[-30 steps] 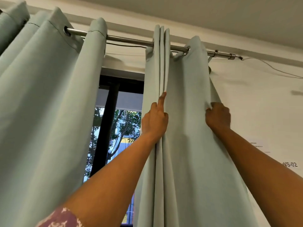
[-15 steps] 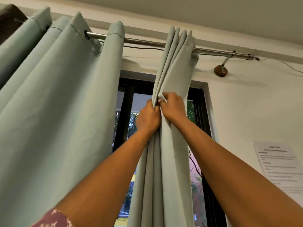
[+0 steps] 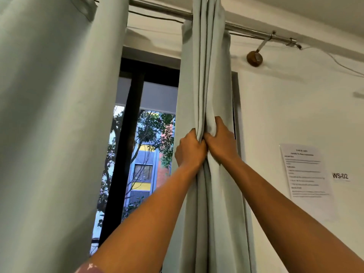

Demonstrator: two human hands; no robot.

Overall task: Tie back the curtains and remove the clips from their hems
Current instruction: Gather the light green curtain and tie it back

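The right curtain (image 3: 206,79), pale green, hangs from the metal rod (image 3: 248,33) and is bunched into narrow vertical folds. My left hand (image 3: 190,150) grips the folds from the left. My right hand (image 3: 220,140) grips them from the right, touching the left hand, fingers curled into the cloth. The left curtain (image 3: 53,125) hangs spread out, filling the left side of the view. No clips and no hems are in view; the curtains' lower ends are out of frame.
Between the curtains shows a dark-framed window (image 3: 128,134) with trees and a building outside. A rod bracket (image 3: 255,58) is fixed to the white wall. A printed sheet (image 3: 305,174) and a "WS-02" label (image 3: 340,175) hang on the wall at right.
My right hand came from the curtain's far edge over to my left hand, gathering the spread cloth into a tight bunch. Both hands then moved a little rightward with it.
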